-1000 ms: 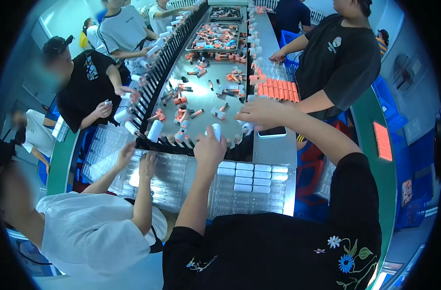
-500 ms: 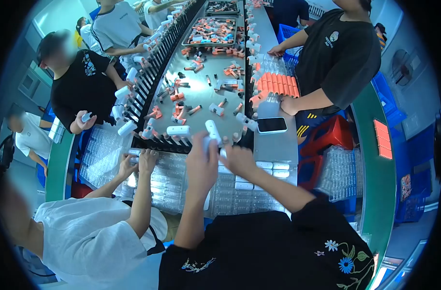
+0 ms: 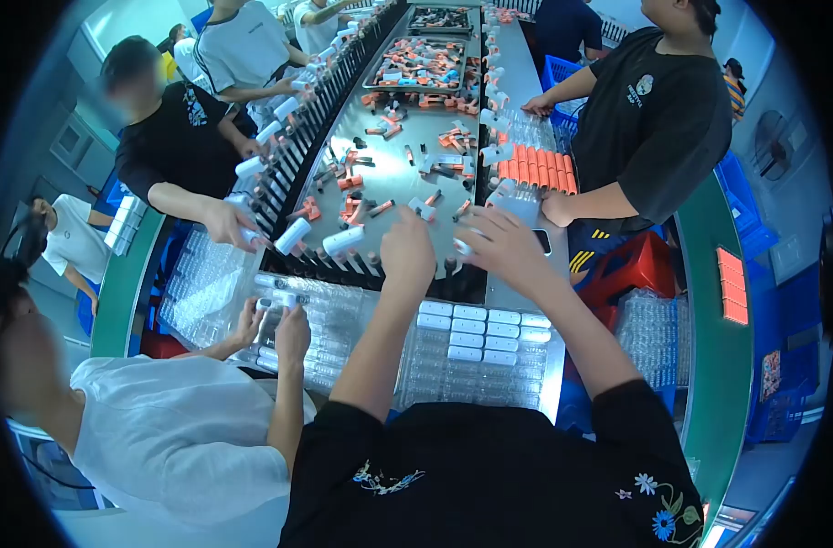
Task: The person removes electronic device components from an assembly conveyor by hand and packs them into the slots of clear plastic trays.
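Note:
My left hand (image 3: pixel 407 256) is raised over the near end of the conveyor rack, its fingers curled; whatever they hold, if anything, is hidden. Just right of it, my right hand (image 3: pixel 512 256) grips a white plastic casing (image 3: pixel 465 246), of which only one end shows. Below my hands lies a clear blister tray (image 3: pixel 425 365) with rows of white oblong casings (image 3: pixel 469 326) in its right part. Left of my left hand, another white casing (image 3: pixel 345 241) sits on the rack's black pegs.
A co-worker's hands (image 3: pixel 293 333) hold a white part close on my left. Across the rack, another person's hand (image 3: pixel 226 222) touches a casing. Orange and grey parts (image 3: pixel 352 210) litter the metal table. A phone (image 3: pixel 542 242) and orange casings (image 3: pixel 537 170) lie right.
My hands have moved apart, the right one up and to the right. More casings in the tray are uncovered. The co-worker across has reached down to the rack. The view has shifted slightly.

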Action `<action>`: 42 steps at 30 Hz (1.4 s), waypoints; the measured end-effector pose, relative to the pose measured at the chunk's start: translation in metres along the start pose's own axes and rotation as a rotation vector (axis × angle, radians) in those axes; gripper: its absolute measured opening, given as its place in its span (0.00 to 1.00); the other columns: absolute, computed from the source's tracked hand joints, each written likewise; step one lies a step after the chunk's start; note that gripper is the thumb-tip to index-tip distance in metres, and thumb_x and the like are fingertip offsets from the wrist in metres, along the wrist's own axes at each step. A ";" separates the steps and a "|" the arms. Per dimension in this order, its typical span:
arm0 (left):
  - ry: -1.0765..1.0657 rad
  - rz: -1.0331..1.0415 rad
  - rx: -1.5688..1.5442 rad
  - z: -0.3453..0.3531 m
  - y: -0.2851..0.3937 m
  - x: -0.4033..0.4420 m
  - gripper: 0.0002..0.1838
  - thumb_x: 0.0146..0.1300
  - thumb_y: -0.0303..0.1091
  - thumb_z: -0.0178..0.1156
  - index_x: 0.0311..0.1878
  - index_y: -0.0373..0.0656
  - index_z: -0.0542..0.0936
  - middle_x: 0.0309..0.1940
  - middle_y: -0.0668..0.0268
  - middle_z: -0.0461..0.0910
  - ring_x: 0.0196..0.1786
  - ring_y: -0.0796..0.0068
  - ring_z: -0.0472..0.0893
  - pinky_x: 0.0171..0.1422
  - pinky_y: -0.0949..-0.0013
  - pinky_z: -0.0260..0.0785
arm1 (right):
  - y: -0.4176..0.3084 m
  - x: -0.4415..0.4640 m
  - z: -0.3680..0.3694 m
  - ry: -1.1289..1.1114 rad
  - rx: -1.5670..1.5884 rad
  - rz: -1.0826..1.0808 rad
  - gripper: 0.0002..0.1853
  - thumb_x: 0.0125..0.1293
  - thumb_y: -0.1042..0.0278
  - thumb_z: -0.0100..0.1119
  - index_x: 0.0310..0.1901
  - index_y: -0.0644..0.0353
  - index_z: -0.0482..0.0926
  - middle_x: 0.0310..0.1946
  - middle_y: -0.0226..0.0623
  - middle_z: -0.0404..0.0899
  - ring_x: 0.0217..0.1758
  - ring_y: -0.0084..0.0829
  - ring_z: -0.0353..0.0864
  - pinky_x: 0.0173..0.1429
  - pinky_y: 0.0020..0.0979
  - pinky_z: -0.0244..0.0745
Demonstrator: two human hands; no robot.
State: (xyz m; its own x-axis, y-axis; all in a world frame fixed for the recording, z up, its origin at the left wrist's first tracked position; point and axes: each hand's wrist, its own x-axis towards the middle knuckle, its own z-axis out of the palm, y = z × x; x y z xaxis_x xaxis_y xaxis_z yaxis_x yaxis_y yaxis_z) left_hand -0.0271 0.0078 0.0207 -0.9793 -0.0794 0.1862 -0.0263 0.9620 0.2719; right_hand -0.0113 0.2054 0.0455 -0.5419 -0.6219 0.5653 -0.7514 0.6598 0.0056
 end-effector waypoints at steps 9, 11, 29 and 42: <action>0.219 -0.051 -0.084 0.035 -0.069 -0.024 0.22 0.67 0.31 0.63 0.59 0.30 0.70 0.42 0.46 0.85 0.46 0.45 0.88 0.48 0.51 0.82 | -0.046 0.025 0.095 -0.229 0.147 0.616 0.34 0.77 0.34 0.48 0.52 0.65 0.80 0.38 0.56 0.87 0.44 0.52 0.89 0.45 0.54 0.80; 0.224 -0.192 -0.334 0.035 -0.066 -0.050 0.25 0.65 0.32 0.66 0.60 0.29 0.69 0.45 0.43 0.83 0.48 0.38 0.86 0.52 0.46 0.79 | -0.053 0.036 0.104 -0.292 0.246 0.718 0.38 0.74 0.30 0.50 0.54 0.67 0.78 0.39 0.58 0.87 0.46 0.54 0.88 0.48 0.54 0.80; -0.086 0.461 -0.209 0.174 -0.019 -0.197 0.17 0.57 0.28 0.64 0.51 0.44 0.81 0.53 0.51 0.77 0.57 0.50 0.76 0.58 0.50 0.70 | -0.050 0.035 0.033 0.144 -0.019 0.505 0.18 0.69 0.65 0.63 0.55 0.67 0.76 0.49 0.54 0.79 0.54 0.54 0.81 0.58 0.49 0.77; -0.588 0.338 -1.078 0.016 -0.048 -0.132 0.38 0.66 0.38 0.69 0.74 0.37 0.63 0.62 0.43 0.77 0.63 0.44 0.80 0.68 0.53 0.71 | -0.021 0.014 0.039 -0.545 0.559 1.100 0.27 0.75 0.47 0.59 0.56 0.67 0.70 0.43 0.61 0.86 0.37 0.56 0.90 0.41 0.52 0.84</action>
State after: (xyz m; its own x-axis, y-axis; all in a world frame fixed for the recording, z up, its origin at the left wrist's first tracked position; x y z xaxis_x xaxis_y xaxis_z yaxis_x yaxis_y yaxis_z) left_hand 0.1005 -0.0240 -0.0321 -0.8536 0.5204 0.0257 0.1455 0.1908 0.9708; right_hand -0.0181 0.1667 0.0214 -0.9391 -0.0585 -0.3387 0.1857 0.7430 -0.6430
